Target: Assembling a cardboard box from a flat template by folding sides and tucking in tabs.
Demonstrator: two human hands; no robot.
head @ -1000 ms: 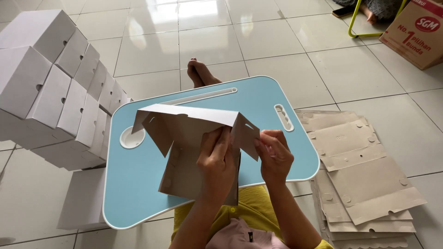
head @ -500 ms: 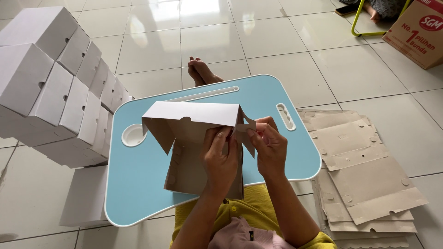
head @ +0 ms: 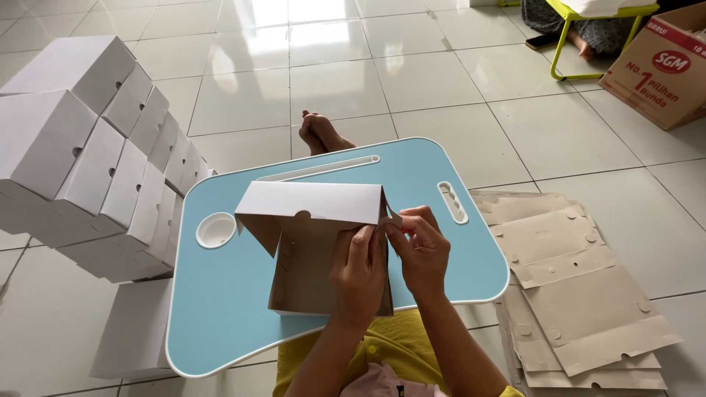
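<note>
A partly folded cardboard box [head: 312, 242], white outside and brown inside, stands on the light blue lap table [head: 220, 316]. Its white lid panel is raised toward the far side. My left hand [head: 358, 272] presses flat against the box's right wall from inside. My right hand [head: 421, 250] pinches a small corner flap at the box's upper right corner. Both hands touch the box.
A stack of finished white boxes [head: 88, 162] leans at the left. Flat brown box blanks [head: 581, 294] lie piled on the floor at the right. A brown carton [head: 658, 66] and a yellow-legged stool [head: 588, 29] stand far right. My bare feet [head: 320, 136] rest beyond the table.
The lid panel has swung up and squared off. My hands have moved from the middle flaps to the box's right corner, the right hand now pinching the flap.
</note>
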